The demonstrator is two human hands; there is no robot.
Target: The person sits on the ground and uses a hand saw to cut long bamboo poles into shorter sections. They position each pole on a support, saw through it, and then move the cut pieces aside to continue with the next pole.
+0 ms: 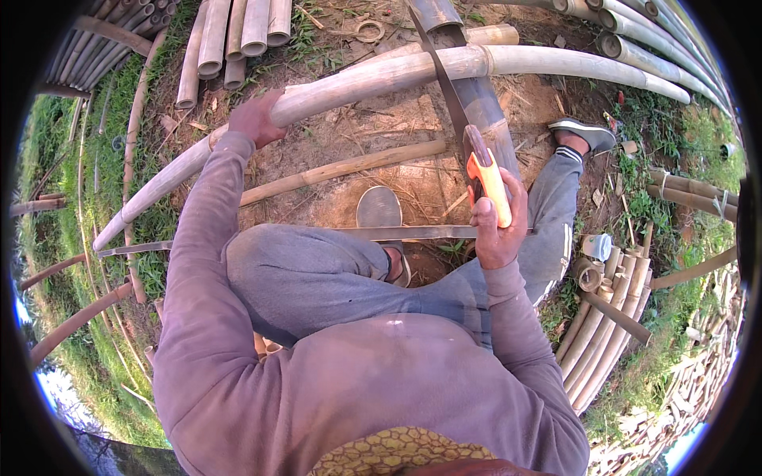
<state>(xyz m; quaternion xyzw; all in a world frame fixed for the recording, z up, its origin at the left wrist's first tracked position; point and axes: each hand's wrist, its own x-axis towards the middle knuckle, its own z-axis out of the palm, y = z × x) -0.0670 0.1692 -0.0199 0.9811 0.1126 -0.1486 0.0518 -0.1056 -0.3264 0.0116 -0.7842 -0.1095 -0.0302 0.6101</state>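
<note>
A long pale bamboo pole (373, 79) lies crosswise before me, curving in this view. My left hand (255, 119) is closed around it left of the middle. In my right hand (504, 226) is the orange handle of a handsaw (488, 178), fingers wrapped around it. The saw's dark blade runs away from me and crosses the pole near a node; I cannot tell how deep any cut is. Under the pole, a thicker grey bamboo piece (480, 103) points away from me. A thin flat strip (409, 233) stretches across by my legs, partly hidden by my left arm.
A thinner bamboo stick (341, 169) lies on the sawdust-covered ground. Cut bamboo lengths (213, 40) lie at the far left, more poles (635, 55) at the far right. Beside my right leg are a bamboo stack (607, 333) and a white cup-like container (597, 247).
</note>
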